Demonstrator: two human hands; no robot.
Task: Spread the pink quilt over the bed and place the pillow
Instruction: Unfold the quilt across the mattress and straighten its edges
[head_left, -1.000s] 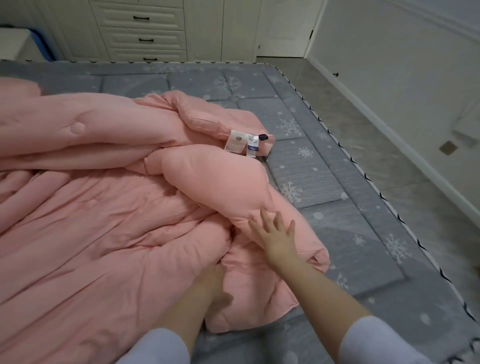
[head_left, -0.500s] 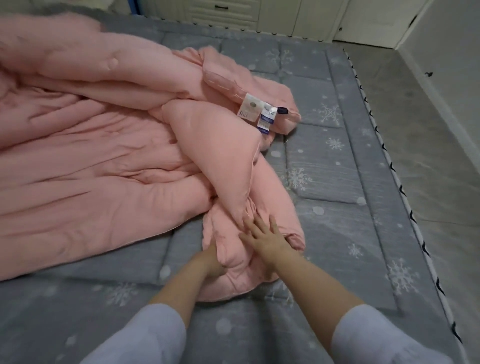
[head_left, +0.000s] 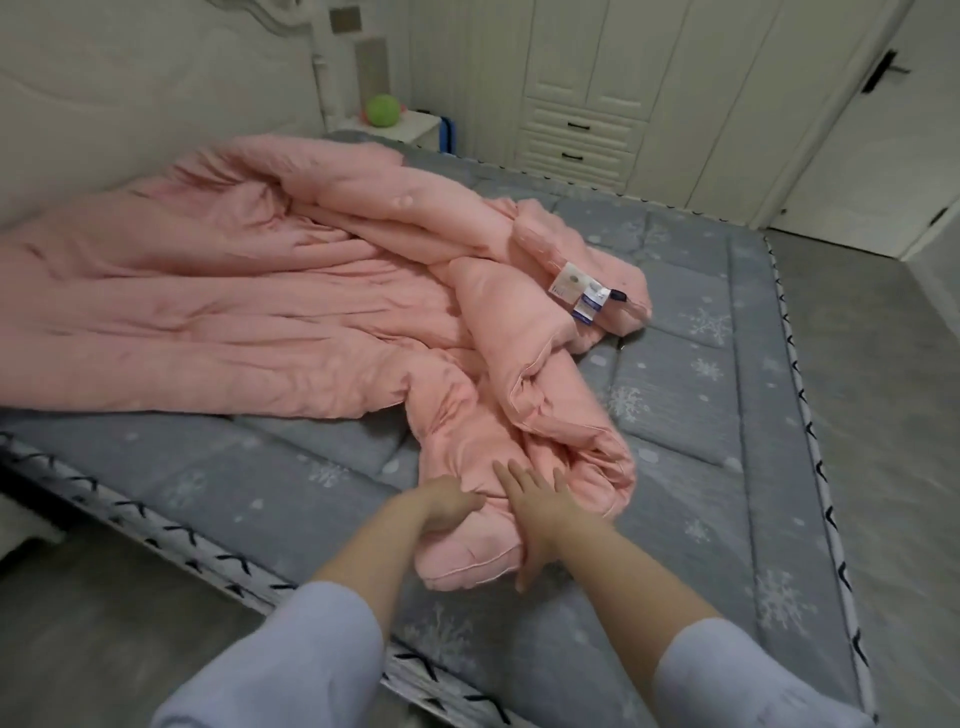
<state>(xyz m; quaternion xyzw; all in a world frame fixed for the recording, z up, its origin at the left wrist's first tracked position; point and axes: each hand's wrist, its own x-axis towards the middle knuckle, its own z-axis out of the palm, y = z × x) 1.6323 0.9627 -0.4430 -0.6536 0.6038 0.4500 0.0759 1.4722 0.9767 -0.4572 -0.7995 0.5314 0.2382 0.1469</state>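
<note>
A grey snowflake-print quilted mattress (head_left: 691, 395) fills the pale bedroom, with white wardrobe drawers (head_left: 576, 140) far beyond the hands. Since a second ago the puffy pink quilt (head_left: 218, 306) has been dragged toward the near bed corner. The left hand (head_left: 449, 506) is closed on its bunched corner; just beside it, the right hand (head_left: 535, 512) presses flat, fingers apart. Most of the quilt remains heaped beyond the left hand, so spreading has barely begun; no pillow is visible.
</note>
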